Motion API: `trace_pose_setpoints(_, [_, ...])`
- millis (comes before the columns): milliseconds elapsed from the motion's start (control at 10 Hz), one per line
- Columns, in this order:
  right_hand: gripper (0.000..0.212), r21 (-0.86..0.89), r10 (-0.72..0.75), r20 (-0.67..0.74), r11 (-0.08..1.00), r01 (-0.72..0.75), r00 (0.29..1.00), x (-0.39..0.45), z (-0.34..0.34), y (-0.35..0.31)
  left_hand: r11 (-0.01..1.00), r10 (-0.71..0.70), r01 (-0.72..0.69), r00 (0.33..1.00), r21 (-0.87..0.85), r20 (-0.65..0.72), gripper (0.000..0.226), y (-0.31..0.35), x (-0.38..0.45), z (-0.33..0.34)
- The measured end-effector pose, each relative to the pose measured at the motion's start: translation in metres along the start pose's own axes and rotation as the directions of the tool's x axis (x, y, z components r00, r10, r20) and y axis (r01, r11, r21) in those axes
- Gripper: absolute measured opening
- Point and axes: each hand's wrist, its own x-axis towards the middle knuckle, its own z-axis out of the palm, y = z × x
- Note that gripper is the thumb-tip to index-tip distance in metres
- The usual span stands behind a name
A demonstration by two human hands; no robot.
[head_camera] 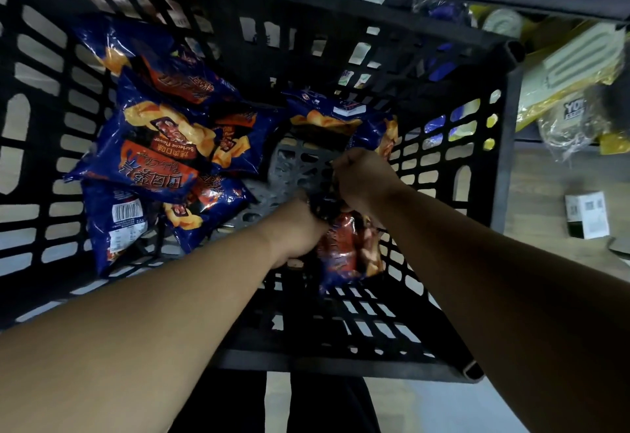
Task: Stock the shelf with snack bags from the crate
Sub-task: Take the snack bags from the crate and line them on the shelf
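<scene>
Both hands grip one snack bag [347, 245] in the crate [504, 194]: left hand [300, 228] low, right hand [361, 177] pinching its top. I see its long axis pointing away from me.

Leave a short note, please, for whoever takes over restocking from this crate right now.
Left hand: grips the near end of a snack bag low in the black crate, fingers curled out of sight.
Right hand: closed in a fist at the far end of the same bag.
Bags: a loose pile lies against the crate's left wall; one more bag leans at the far side.
Done: cannot tell; the shelf being stocked is not clearly in view.
Left: lift the held bag out and shelve it, then the rest.
</scene>
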Motion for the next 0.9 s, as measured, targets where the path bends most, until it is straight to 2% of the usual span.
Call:
trace_pose_setpoints(100, [0.026, -0.003, -0.035, 0.002, 0.999, 0.035, 0.999, -0.003, -0.004, 0.001, 0.998, -0.054, 0.054, 0.998, 0.009, -0.017, 0.033, -0.002, 0.005, -0.022])
trace_pose_setpoints(300, [0.02, -0.127, -0.066, -0.037, 0.99, 0.06, 0.997, 0.005, -0.002, 0.008, 0.974, -0.02, 0.035, 0.998, 0.222, -0.067, 0.054, -0.001, 0.018, -0.063])
trace_pose_setpoints(400, [0.017, -0.15, -0.06, -0.07, 0.987, 0.049, 0.996, 0.007, 0.0, 0.015, 0.937, 0.011, -0.002, 1.0, 0.35, -0.024, 0.053, 0.008, 0.019, -0.074])
trace_pose_setpoints(600, [0.027, -0.146, 0.018, 0.001, 0.989, -0.017, 1.0, 0.007, 0.003, 0.014, 0.756, -0.038, -0.055, 0.991, 0.652, 0.128, 0.05, 0.016, 0.019, -0.077])
trace_pose_setpoints(700, [0.031, -0.314, 0.04, 0.155, 0.949, 0.011, 0.987, 0.007, 0.009, 0.014, 0.714, -0.062, -0.075, 0.984, 0.696, 0.169, 0.061, 0.012, 0.024, -0.074])
trace_pose_setpoints(800, [0.033, -0.318, 0.126, 0.228, 0.947, -0.048, 0.965, 0.012, 0.015, 0.024, 0.679, -0.03, -0.101, 0.986, 0.728, 0.164, 0.068, 0.001, 0.03, -0.073])
trace_pose_setpoints(900, [0.027, -0.333, 0.097, 0.107, 0.941, -0.056, 0.99, 0.017, 0.019, 0.037, 0.656, -0.007, -0.12, 0.986, 0.745, 0.165, 0.068, -0.009, 0.034, -0.072])
